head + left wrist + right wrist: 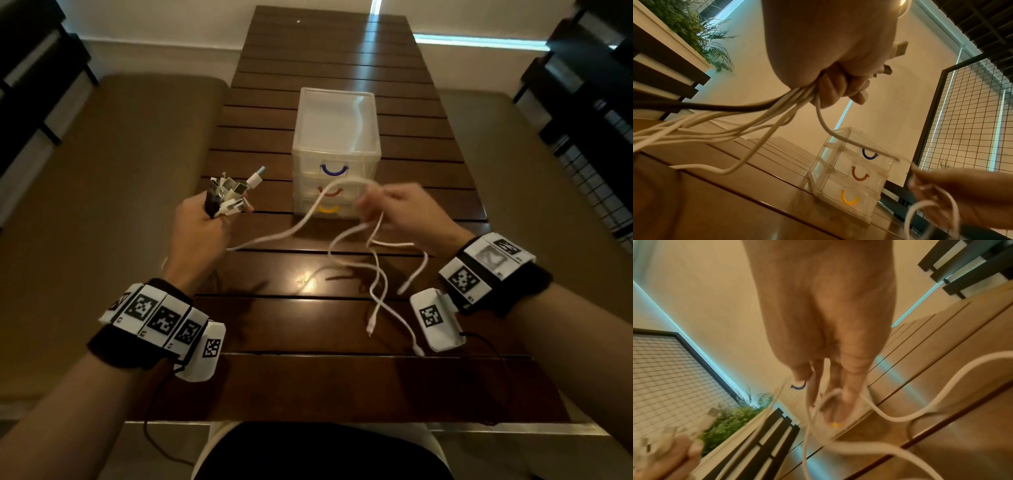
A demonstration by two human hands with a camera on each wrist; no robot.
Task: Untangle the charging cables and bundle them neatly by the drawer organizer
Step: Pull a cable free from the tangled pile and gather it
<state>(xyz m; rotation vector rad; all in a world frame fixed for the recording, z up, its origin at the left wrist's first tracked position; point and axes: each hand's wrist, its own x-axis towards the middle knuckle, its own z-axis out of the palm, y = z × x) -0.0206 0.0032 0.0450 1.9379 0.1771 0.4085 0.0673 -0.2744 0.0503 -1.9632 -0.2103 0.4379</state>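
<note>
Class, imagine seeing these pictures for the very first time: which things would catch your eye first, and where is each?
First, the left hand at left, gripping a bunch of cable plugs above the table. Next, the right hand lifting loops of white cable in front of the clear drawer box at the table's middle, with loose ends trailing on the wood.

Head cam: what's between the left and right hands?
One white cable spans from the left hand up to the right hand. Under it is bare table, with the drawer organizer just behind.
</note>
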